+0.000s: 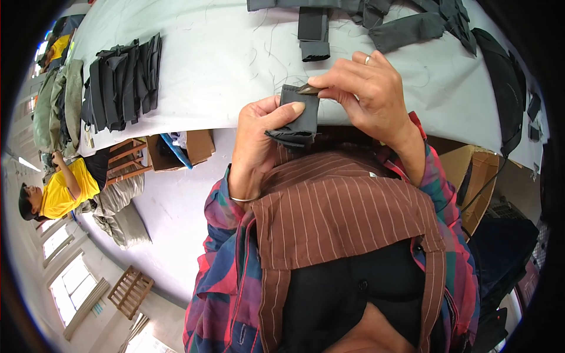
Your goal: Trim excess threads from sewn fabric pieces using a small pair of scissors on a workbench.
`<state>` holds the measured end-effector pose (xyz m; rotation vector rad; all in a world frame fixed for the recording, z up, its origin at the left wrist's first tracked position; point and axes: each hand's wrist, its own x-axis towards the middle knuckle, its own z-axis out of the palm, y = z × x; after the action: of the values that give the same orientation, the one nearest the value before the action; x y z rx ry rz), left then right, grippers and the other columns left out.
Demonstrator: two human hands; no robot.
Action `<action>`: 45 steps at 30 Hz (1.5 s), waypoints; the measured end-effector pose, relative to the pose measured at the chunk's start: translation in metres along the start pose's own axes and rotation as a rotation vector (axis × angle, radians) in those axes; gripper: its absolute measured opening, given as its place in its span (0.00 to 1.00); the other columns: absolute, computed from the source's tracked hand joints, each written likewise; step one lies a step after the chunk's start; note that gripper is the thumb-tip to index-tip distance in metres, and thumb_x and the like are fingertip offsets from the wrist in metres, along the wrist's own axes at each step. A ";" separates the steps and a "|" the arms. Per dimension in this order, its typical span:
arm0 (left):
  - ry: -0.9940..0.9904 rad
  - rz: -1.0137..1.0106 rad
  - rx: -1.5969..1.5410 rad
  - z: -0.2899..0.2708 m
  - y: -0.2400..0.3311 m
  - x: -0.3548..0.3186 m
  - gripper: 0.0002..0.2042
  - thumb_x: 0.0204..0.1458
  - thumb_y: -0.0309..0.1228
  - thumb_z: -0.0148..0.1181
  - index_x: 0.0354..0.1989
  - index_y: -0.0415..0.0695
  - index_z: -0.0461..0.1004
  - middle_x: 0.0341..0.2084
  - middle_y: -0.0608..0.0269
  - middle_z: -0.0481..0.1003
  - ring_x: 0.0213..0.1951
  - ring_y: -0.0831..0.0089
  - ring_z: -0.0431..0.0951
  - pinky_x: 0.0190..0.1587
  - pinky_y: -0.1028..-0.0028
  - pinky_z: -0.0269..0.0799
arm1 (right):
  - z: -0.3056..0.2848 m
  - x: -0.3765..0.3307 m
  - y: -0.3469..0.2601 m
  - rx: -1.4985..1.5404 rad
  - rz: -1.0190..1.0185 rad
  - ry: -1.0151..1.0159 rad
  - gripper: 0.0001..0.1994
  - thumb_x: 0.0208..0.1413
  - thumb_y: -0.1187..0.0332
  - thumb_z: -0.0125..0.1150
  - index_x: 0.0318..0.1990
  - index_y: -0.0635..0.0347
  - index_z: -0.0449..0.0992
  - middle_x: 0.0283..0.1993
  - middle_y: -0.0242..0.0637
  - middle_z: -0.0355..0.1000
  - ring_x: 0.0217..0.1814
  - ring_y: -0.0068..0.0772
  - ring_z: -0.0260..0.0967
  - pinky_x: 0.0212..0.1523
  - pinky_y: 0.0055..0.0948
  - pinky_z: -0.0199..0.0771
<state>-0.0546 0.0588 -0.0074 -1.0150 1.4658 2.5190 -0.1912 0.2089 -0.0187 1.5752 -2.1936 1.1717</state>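
— At the upper left of the frame, what lay on the bench (212, 65)?

— A stack of dark folded fabric pieces (122, 82), set well apart from the hands, with olive cloth heaped (56, 103) beyond it at the edge. It looked like a pile kept out of the way of the working spot.

— And in the middle?

— The left hand (259, 144) had its grip closed on a small dark grey fabric piece (299, 115), thumb pressed over the front, holding it upright just off the bench edge, probably to keep it taut and near the eyes.

— The right hand (368, 94)?

— Its grip was narrow, finger and thumb pinched on a small pointed metal tool (308, 89), the tip touching the top edge of the piece.

— Further right?

— More dark cloth strips (412, 26) were scattered along the upper bench, and an open cardboard box (479, 188) stood below.
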 end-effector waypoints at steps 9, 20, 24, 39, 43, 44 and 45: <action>-0.080 0.530 0.527 0.033 0.027 -0.042 0.08 0.44 0.16 0.58 0.34 0.36 0.76 0.27 0.66 0.77 0.32 0.86 0.75 0.36 0.84 0.68 | -0.020 0.006 -0.006 1.143 0.540 0.039 0.10 0.58 0.69 0.59 0.45 0.63 0.76 0.32 0.23 0.69 0.36 0.13 0.63 0.39 0.15 0.64; 0.188 0.739 0.473 0.010 0.000 -0.002 0.09 0.41 0.16 0.62 0.32 0.37 0.77 0.28 0.66 0.78 0.34 0.80 0.78 0.48 0.77 0.67 | -0.018 -0.006 -0.022 0.608 0.372 -0.036 0.07 0.46 0.73 0.65 0.35 0.61 0.79 0.30 0.37 0.76 0.31 0.29 0.74 0.35 0.24 0.71; 0.194 0.786 0.546 0.006 -0.002 0.002 0.07 0.41 0.20 0.64 0.31 0.41 0.77 0.25 0.68 0.79 0.32 0.79 0.79 0.63 0.63 0.54 | -0.014 -0.004 -0.025 0.544 0.315 -0.013 0.07 0.44 0.71 0.67 0.33 0.59 0.79 0.29 0.36 0.76 0.29 0.33 0.74 0.31 0.26 0.70; 0.108 0.801 0.253 -0.002 -0.010 0.008 0.09 0.41 0.11 0.62 0.27 0.39 0.74 0.32 0.62 0.76 0.36 0.71 0.80 0.43 0.74 0.74 | -0.022 -0.009 -0.020 0.708 0.507 -0.013 0.05 0.50 0.75 0.64 0.34 0.66 0.77 0.28 0.33 0.74 0.32 0.19 0.70 0.36 0.20 0.69; 0.084 0.776 0.220 0.000 -0.007 0.008 0.09 0.41 0.11 0.62 0.27 0.38 0.72 0.30 0.61 0.76 0.38 0.68 0.80 0.44 0.73 0.74 | -0.020 -0.008 -0.022 0.672 0.486 -0.077 0.05 0.49 0.74 0.65 0.34 0.65 0.77 0.29 0.34 0.76 0.31 0.22 0.72 0.35 0.21 0.70; 0.083 0.775 0.226 0.001 -0.006 0.007 0.09 0.41 0.11 0.62 0.27 0.38 0.72 0.30 0.61 0.76 0.39 0.68 0.80 0.44 0.73 0.74 | -0.019 -0.008 -0.022 0.673 0.485 -0.076 0.05 0.49 0.74 0.65 0.34 0.65 0.77 0.29 0.34 0.76 0.31 0.22 0.72 0.35 0.21 0.70; 0.081 0.774 0.231 0.002 -0.006 0.007 0.09 0.41 0.11 0.61 0.27 0.39 0.72 0.30 0.60 0.76 0.39 0.67 0.80 0.44 0.73 0.74 | -0.017 -0.007 -0.023 0.647 0.470 -0.074 0.06 0.48 0.74 0.65 0.34 0.64 0.77 0.28 0.35 0.76 0.30 0.23 0.73 0.34 0.22 0.71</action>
<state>-0.0585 0.0615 -0.0154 -0.5809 2.4865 2.6426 -0.1734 0.2230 -0.0002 1.3176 -2.4604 2.1654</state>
